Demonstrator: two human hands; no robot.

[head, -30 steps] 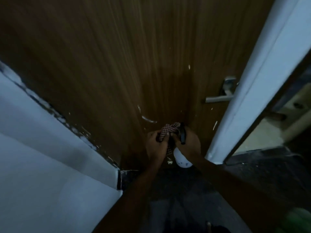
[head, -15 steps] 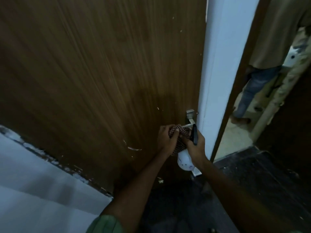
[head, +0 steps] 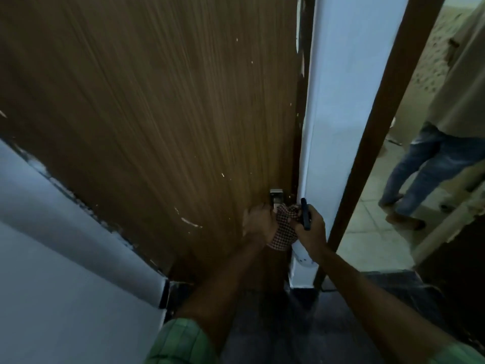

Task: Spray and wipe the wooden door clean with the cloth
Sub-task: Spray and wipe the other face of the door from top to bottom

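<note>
Soft and limp, the checked cloth is bunched between the gripping left hand and the right hand, which also clasps the spray bottle, so it likely needs a full-fisted wad to press firmly on the wooden door.

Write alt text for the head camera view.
Two hands work a checked cloth at the handle plate of a wooden door; the left hand grips the cloth, the right hand holds a white spray bottle. Another person's legs show through the doorway.

No text, label or number can be read anywhere.
</note>
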